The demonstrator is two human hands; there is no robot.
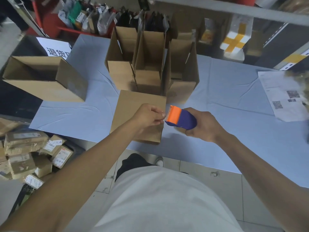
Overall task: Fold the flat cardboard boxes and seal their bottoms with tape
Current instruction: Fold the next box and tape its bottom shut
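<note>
A folded cardboard box (pixel 133 104) stands at the table's near edge with its closed bottom face up. My right hand (pixel 204 127) grips a blue tape dispenser with an orange head (pixel 181 118) just off the box's right side. My left hand (pixel 148 115) hovers over the box and pinches the clear tape end at the dispenser's orange head. Three upright open boxes (pixel 150 64) stand in a row right behind it.
A larger open box (pixel 41 77) lies on its side at the table's left. Printed sheets (pixel 280 96) lie at the right edge. The table has a pale blue cover (pixel 225 91). Taped parcels (pixel 28 151) are piled on the floor at left. Shelving rises at the back right.
</note>
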